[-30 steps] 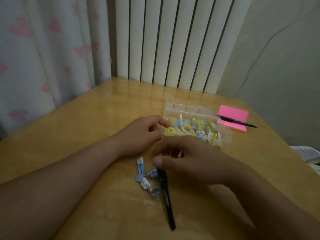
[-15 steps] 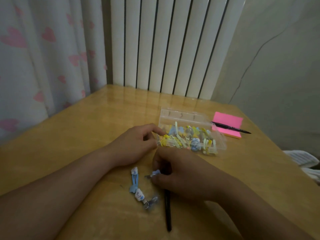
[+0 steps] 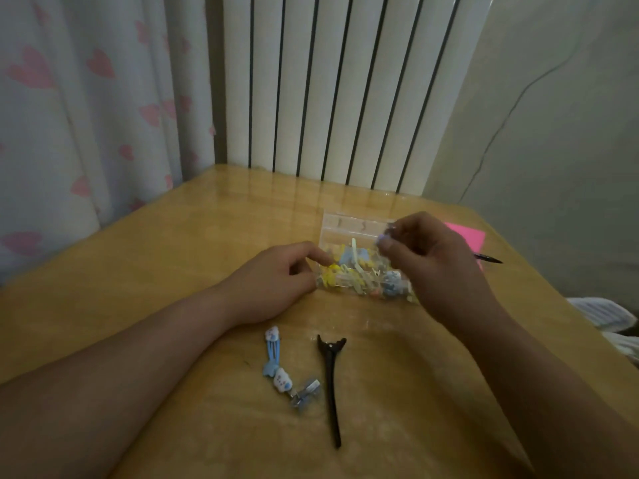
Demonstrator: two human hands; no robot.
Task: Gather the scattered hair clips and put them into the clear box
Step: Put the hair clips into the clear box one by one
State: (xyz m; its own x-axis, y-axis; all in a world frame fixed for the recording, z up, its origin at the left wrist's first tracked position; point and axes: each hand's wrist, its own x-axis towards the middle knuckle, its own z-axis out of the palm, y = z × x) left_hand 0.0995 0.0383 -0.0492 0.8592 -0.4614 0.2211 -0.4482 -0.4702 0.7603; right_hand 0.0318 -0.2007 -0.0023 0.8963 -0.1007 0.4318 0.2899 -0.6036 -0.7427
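head | right hand (image 3: 428,257) pinches small clip (image 3: 383,238) above clear box (image 3: 349,224)

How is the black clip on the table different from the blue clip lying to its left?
The black clip is longer and plain; the blue clip is shorter and carries a white charm at its far end. The black clip lies alone, while the blue clip's near end meets other small clips. Both lie flat on the table, outside the clear box.

I have one view only, from the head camera: it looks forward and steeply down over the counter (image 3: 179,257), close above both forearms, facing the radiator (image 3: 345,91) in the corner.
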